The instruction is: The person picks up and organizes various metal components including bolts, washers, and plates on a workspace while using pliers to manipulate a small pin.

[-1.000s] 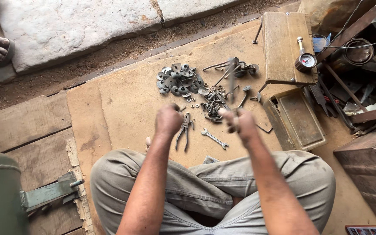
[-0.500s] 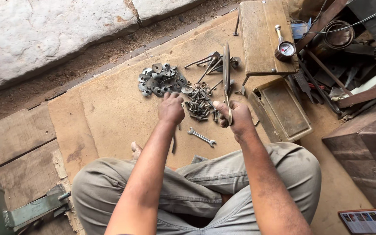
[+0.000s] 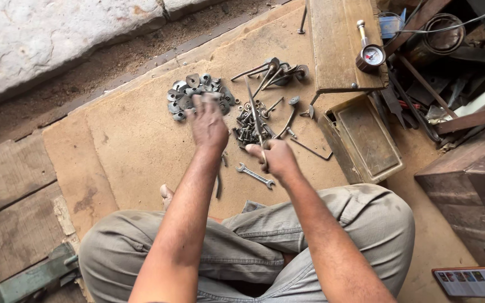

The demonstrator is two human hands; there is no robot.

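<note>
— While the person sits cross-legged on the brown board floor (image 3: 130,140), where's the left hand (image 3: 207,120)?
— L arm stretched fwd, palm down, fingers spread loosely & a bit blurred. Hand hovers over the near edge of the pile of grey round metal washers (image 3: 189,95); can't tell if fingertips touch them.
— And the right hand (image 3: 273,157)?
— R arm bent in from the right, fist closed round the lower end of a long thin grey metal rod (image 3: 254,115). Rod points up & away from the body, crossing over the heap of small dark bolts and nuts (image 3: 248,126).
— Other stuff nr the hands?
— Small silver open-ended spanner (image 3: 255,175) lies flat on the board just below the R fist, apart from it. Dark pliers (image 3: 219,179) partly hidden under the L forearm. Cluster of long-stemmed grey metal valves (image 3: 273,70) farther out, beyond the bolts.
— Any packages, labels, signs?
— Round white-faced pressure gauge w/ red rim (image 3: 373,55) sits on a worn wooden box (image 3: 338,45), upper right. Open rectangular tan metal tray (image 3: 366,137) right of the bolts, beside the R knee. Bottom right corner: flat card w/ white face, orange edge & row of small coloured squares (image 3: 472,280), on the floor, well apart from both hands. Print too small to read.
— Anything at lower left?
— Green metal vise-like piece (image 3: 35,278) on wooden planks, by the L knee.
</note>
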